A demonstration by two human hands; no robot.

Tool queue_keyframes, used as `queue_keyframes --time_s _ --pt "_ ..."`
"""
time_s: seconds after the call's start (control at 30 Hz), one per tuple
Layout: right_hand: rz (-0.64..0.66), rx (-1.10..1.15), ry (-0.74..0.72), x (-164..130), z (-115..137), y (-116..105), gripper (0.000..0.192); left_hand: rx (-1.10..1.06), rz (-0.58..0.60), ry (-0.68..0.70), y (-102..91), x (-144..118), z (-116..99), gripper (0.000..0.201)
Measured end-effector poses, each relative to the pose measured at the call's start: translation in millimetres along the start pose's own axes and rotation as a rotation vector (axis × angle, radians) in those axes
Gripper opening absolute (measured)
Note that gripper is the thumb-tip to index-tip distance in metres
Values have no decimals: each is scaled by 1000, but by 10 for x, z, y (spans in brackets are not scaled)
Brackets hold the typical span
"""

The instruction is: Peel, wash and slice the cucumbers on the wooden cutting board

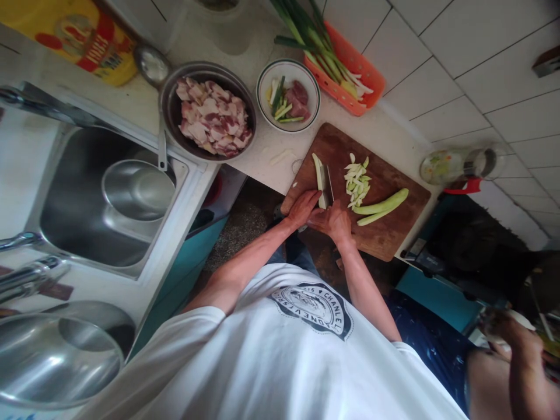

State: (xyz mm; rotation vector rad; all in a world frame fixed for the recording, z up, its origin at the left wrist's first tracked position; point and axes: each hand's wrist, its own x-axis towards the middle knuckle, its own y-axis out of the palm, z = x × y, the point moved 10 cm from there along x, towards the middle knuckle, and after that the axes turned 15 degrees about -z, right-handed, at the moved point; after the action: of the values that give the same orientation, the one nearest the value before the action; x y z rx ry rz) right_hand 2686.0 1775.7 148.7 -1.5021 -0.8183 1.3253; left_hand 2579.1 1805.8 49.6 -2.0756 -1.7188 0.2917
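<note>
We record one frame from the head camera, with the cutting board (385,233) as landmark. The board lies on the pale surface (271,157), with its near edge just in front of our body.

Left hand (301,209): at the near left part of the board, fingers pressed on the near end of a long pale-green vegetable strip (318,175), apparently to pin it so it cannot roll under the blade. Its grip is a flat press rather than a closed fist.

Right hand (336,221): just beside the left, grip clenched around the knife (328,184), whose blade stands along the strip's right side. The handle is hidden in the hand.

On the board's middle sits a loose pile of cut slices (357,182), pushed clear of the blade. To the right of the pile lie two uncut halves (381,207), apart from the hands.

Beyond the board's far left corner: a white bowl (287,95) with meat and green pieces, and left of it a metal bowl of sliced meat (212,116). Beyond the far edge: an orange basket (354,67) holding scallions. Well left of the board is the sink (87,198), with a steel basin inside. Another person's arm (520,350) shows near and right of the board.
</note>
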Motion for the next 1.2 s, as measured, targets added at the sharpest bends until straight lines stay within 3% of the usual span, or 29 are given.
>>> queue_keyframes --time_s 0.27,0.47,0.7,0.83,1.0,1.13,1.2 --pt "12 -42 -30 -344 -143 176 54 30 8 5 -7 13 -10 58" --pt "32 -56 3 -616 -274 293 49 47 -10 42 -10 -9 8 60" --pt "77 23 75 -1260 -760 717 31 127 -44 86 -86 -20 -37 61" --pt "43 120 75 -1364 -1050 875 31 202 -14 137 -258 33 -83 54" --pt "-33 319 165 -1213 -1359 933 33 316 148 273 -374 365 -189 55" --pt "-37 554 195 -1160 -1347 1044 33 354 368 484 -223 625 -415 63" --pt "-37 668 220 -1176 -1300 1112 33 380 456 520 -127 711 -469 60"
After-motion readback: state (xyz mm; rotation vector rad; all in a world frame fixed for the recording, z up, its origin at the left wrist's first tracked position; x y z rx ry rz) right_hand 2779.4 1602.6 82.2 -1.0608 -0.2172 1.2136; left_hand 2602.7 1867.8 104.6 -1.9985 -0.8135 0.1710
